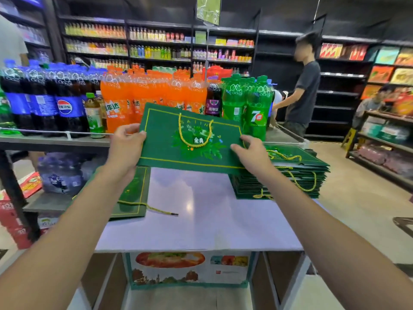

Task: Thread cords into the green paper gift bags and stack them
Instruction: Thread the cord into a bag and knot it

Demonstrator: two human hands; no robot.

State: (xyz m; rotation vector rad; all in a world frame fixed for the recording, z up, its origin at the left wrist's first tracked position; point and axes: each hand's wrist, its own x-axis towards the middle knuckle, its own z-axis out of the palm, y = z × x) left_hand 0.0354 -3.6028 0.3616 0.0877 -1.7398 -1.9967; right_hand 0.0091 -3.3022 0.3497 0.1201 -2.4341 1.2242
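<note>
Holding a corded bag [190, 142] flat, left hand [125, 148] and right hand [252, 153] pinch its edges; next it goes onto the right-hand stack [290, 175].

Clear lane down the middle
The table [201, 220] is bare at its centre, between the stack of green gift bags [290, 175] at right and flat bags [136, 193] at left; a loose cord [161, 210] trails inward, and soda bottles [138, 97] wall the far side.
</note>
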